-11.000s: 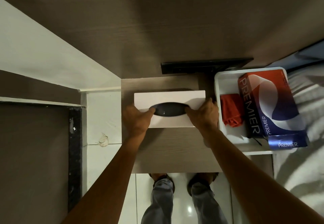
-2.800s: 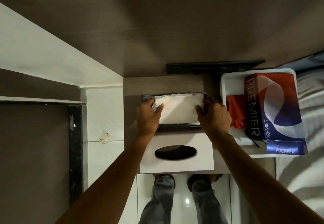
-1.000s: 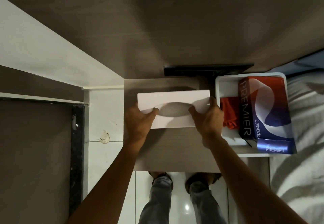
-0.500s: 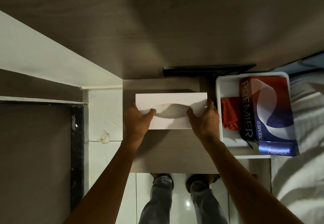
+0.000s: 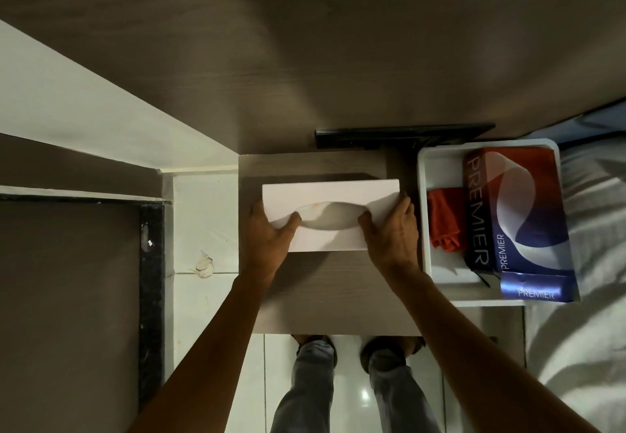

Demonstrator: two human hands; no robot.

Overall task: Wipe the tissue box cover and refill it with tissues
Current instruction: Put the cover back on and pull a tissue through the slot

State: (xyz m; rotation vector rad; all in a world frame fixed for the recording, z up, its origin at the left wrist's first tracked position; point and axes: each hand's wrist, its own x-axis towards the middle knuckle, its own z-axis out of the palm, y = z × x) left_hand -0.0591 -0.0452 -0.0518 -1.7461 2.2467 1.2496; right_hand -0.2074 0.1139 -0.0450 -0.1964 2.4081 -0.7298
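Flanking the tissue box cover: white tray, wall.

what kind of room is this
Probably a bedroom: a small wooden bedside table against a wood-panelled wall, rumpled bedding at the right, tiled floor below.

You're gripping smooth matt white tissue box cover; wood-grain matt table lying beneath; glossy floor tiles reflecting light.

Walls: wood-grain panel, white wall | Floor: glossy white tiles | Furniture: small wood-grain table | Light: dim
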